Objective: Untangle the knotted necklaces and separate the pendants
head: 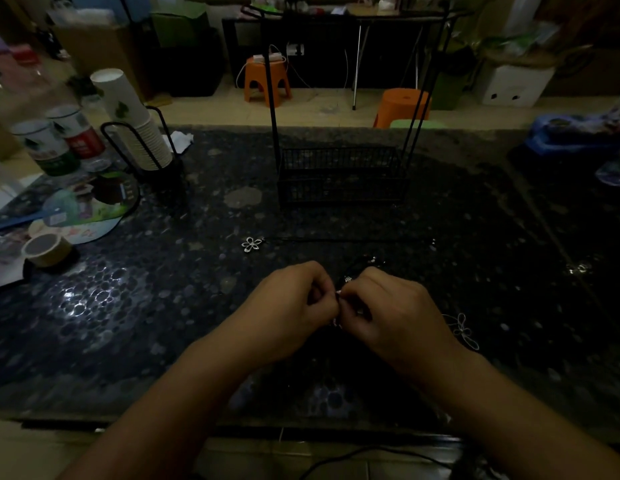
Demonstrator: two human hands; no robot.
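Near the tabletop's front edge, the left hand [294, 303] and right hand [388, 306] met with fingers curled, both pinching the dark knot [339, 296] of cords between fingertips. A flower pendant [252, 244] lay apart toward the middle; another pendant [465, 330] lay just right of the right hand.

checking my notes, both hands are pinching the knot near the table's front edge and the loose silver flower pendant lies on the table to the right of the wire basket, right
Not quite. The head view shows the silver flower pendant lying in front of the wire basket, nearer its left end. The rest stands: the left hand and right hand both pinch the knot.
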